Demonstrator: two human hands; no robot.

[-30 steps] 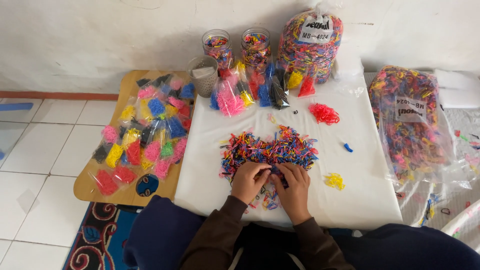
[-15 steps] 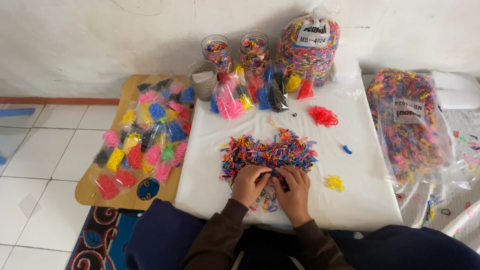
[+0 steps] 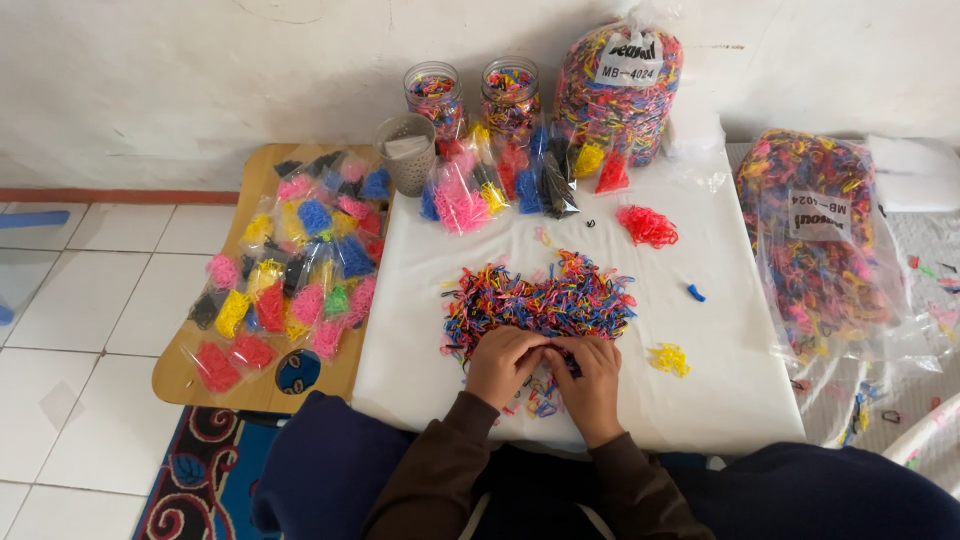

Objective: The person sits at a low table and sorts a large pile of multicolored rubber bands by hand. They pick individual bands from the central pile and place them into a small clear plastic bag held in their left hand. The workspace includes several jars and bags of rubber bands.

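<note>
A heap of small mixed-colour rubber bands (image 3: 545,298) lies in the middle of a white-covered table (image 3: 735,375). My left hand (image 3: 503,365) and my right hand (image 3: 594,385) rest together at the near edge of the heap, fingertips meeting and pinching among the bands. What exactly sits between the fingers is too small to tell. A small red pile (image 3: 647,225) lies further back, a small yellow pile (image 3: 669,359) sits just right of my right hand, and a few blue bands (image 3: 695,293) lie apart on the right.
Small bags of sorted bands (image 3: 500,180), two jars (image 3: 436,97) and a big sack of bands (image 3: 618,85) line the table's back by the wall. A wooden tray (image 3: 262,392) on the left holds several filled bags. Another big sack (image 3: 815,245) lies right.
Both hands stay at the near edge of the heap with only small finger movements. The camera view has shifted slightly.
</note>
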